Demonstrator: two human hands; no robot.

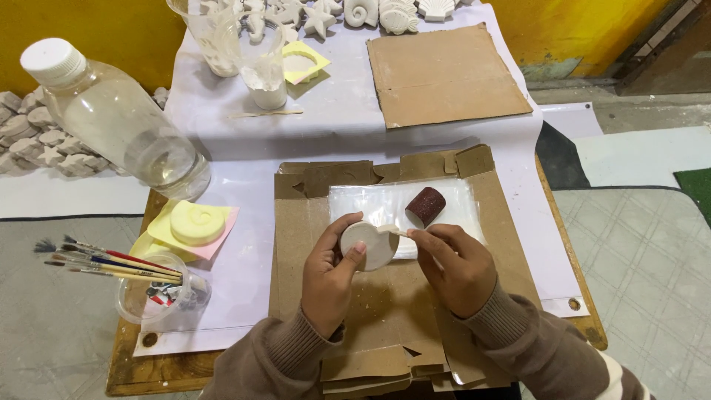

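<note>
My left hand [331, 272] holds a round white plaster piece [368, 245] above a flattened cardboard sheet [385, 304], thumb pressed on its face. My right hand [455, 265] pinches the piece's upper right edge with fingertips; whether a small tool sits between the fingers I cannot tell. Just beyond lies a dark red cylinder of rolled sandpaper [425, 205] on a clear plastic bag [355, 200].
A clear water bottle [118, 118] lies at the left. A plastic cup with paintbrushes [152, 292] stands near the front left beside a yellow mould [196, 222]. Further off are plastic cups [263, 63], a cardboard square [444, 74] and white shell and starfish casts [370, 11].
</note>
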